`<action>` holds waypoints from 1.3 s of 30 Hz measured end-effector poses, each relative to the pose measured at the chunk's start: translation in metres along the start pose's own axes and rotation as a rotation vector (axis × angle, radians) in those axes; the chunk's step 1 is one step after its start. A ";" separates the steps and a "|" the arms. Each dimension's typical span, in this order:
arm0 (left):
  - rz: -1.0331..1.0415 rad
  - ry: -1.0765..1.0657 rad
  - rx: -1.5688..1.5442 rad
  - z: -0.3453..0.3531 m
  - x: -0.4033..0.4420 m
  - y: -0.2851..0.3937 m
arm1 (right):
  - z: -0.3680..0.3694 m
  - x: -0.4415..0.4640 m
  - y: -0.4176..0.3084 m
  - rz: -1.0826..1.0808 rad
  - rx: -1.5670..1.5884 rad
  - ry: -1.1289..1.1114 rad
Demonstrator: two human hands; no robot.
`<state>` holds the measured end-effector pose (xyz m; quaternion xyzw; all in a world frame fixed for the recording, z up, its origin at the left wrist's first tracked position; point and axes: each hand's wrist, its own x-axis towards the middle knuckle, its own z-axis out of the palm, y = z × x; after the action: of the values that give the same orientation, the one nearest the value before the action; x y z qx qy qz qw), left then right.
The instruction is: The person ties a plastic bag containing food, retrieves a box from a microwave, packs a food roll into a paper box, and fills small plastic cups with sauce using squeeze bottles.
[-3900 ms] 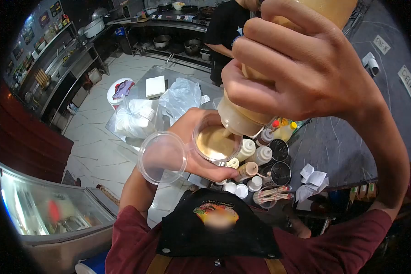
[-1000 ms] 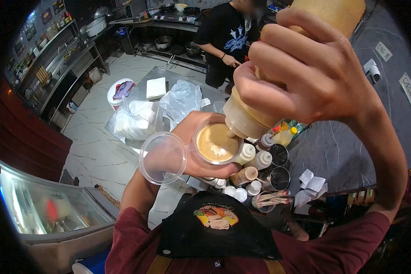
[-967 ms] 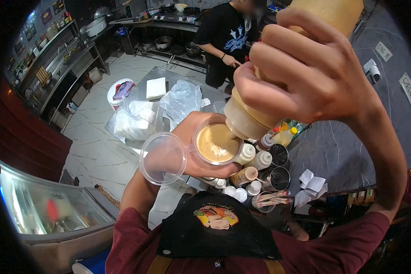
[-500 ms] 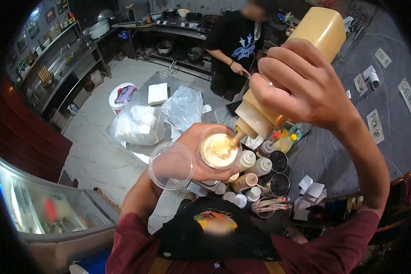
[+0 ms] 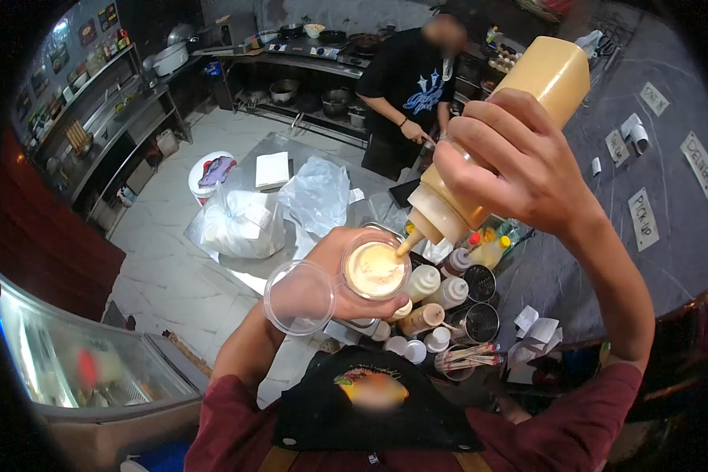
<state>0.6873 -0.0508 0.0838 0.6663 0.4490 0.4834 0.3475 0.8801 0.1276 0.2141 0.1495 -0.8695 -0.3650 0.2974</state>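
My left hand (image 5: pixel 326 263) is wrapped round a small clear plastic cup (image 5: pixel 376 270) holding a creamy, pale yellow sauce. The cup's round clear lid (image 5: pixel 299 297) hangs open to the left, over my wrist. In my right hand (image 5: pixel 519 161) is a large squeeze bottle (image 5: pixel 547 79) of yellowish sauce, tilted with its nozzle down. Its tip (image 5: pixel 403 250) reaches the cup's right rim; whether it touches I cannot tell. My right fingers are closed round the bottle's body.
Several squeeze bottles (image 5: pixel 425 282) stand below the cup, near a container of wrapped sticks (image 5: pixel 468 358). A filled plastic bag (image 5: pixel 244 224) lies on the metal table (image 5: pixel 271 145). A co-worker (image 5: pixel 405 86) stands near the stove. Paper signs (image 5: pixel 643 220) lie on the dark counter (image 5: pixel 590 259).
The bottle and my right hand have moved slightly down. My left hand has shifted a little with the cup, and the sauce surface looks different. The co-worker's hands have moved closer together.
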 end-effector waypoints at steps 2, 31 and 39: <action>-0.015 0.004 -0.020 -0.001 -0.002 0.000 | 0.002 -0.003 0.000 0.016 0.003 -0.001; -0.183 0.144 -0.032 -0.017 -0.025 -0.108 | 0.191 -0.183 -0.107 1.472 1.245 -0.007; -0.310 0.306 -0.043 0.015 -0.022 -0.155 | 0.234 -0.241 -0.100 1.387 1.679 -0.096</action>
<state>0.6580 -0.0166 -0.0674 0.5005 0.5834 0.5290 0.3596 0.9250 0.3015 -0.0867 -0.2324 -0.7474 0.5868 0.2073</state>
